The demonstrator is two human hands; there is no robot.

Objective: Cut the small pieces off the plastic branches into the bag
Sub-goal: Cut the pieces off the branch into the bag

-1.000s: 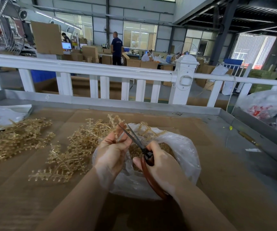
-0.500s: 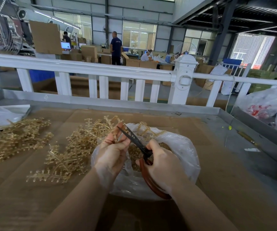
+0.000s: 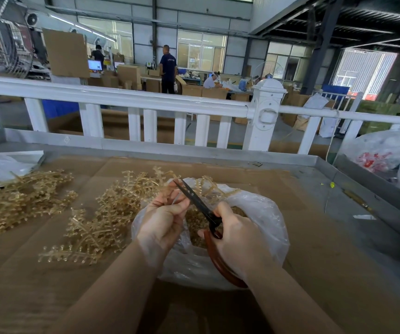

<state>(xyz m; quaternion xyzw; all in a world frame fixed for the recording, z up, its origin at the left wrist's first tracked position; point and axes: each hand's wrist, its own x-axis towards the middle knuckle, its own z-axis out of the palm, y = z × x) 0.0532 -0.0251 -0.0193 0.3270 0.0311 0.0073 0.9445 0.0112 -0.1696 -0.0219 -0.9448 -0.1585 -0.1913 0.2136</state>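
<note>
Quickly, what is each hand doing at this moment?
Left hand: fingers pinch a plastic branch above the bag.
Right hand: grips the scissors, blades at the branch.
</note>
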